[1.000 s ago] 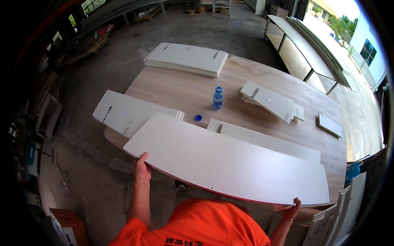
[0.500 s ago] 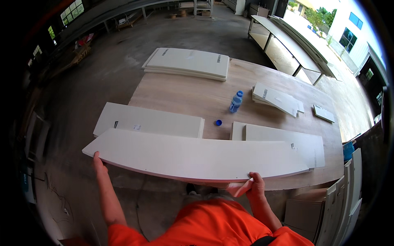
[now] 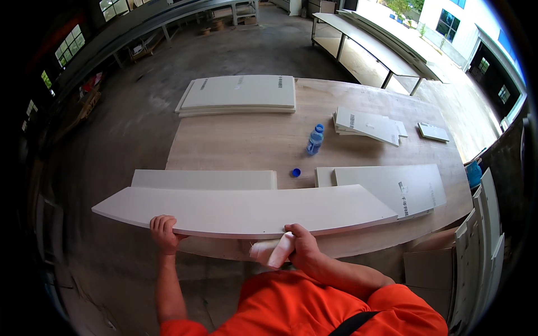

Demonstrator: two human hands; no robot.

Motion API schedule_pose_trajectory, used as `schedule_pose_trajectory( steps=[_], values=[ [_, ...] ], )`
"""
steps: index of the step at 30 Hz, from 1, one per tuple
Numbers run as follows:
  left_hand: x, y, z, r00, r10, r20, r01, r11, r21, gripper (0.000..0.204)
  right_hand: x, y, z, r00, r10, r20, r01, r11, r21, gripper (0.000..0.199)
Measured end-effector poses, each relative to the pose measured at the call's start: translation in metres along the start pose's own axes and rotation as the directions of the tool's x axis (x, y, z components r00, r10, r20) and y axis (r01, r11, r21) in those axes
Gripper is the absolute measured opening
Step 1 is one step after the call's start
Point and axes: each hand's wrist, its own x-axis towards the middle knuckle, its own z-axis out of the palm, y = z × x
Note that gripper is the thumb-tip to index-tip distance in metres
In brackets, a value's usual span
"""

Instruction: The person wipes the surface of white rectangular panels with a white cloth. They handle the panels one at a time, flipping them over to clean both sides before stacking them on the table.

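A long white board [image 3: 241, 208] with an angled left end lies across the near side of the table, overlapping other panels. My left hand [image 3: 164, 232] is closed round its near edge, left of the middle, fingers on top. My right hand [image 3: 304, 245] has a pale, folded cloth [image 3: 280, 250] in it, hanging just below the board's near edge. The thumb and finger of that hand touch the edge beside a small dark hole. Behind the board, a flat white panel [image 3: 202, 178] shows at left, and a stack of printed white panels [image 3: 414, 187] at right.
On the wooden table [image 3: 241, 143] stand a water bottle [image 3: 315, 140] and, apart from it, a blue cap [image 3: 296, 172]. Panel stacks [image 3: 238, 92] and smaller pieces [image 3: 367, 124] lie farther back. More panels [image 3: 476, 241] lean upright at right.
The board has shifted left and straightened. My left hand slid inward along its edge, fingers now on top. My right hand moved left along the edge with the cloth.
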Motion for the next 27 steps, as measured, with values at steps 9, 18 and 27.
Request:
schedule_pose_trajectory(
  steps=[9, 18, 27],
  values=[
    [0.069, -0.2, 0.041, 0.989, 0.15, 0.012, -0.15, 0.989, -0.002, 0.073, 0.078, 0.016, 0.182, 0.998, -0.063, -0.006, 0.063, 0.995, 0.075, 0.034],
    [0.101, -0.344, 0.12, 0.987, 0.13, 0.096, -0.124, 0.99, -0.072, 0.068, 0.161, 0.008, 0.328, 0.998, -0.042, -0.053, 0.038, 0.997, -0.068, 0.039],
    [0.161, -0.423, 0.19, 0.942, 0.133, 0.307, -0.11, 0.99, -0.091, 0.071, 0.24, -0.033, 0.378, 0.988, -0.143, 0.05, 0.148, 0.984, -0.095, 0.051]
  ],
)
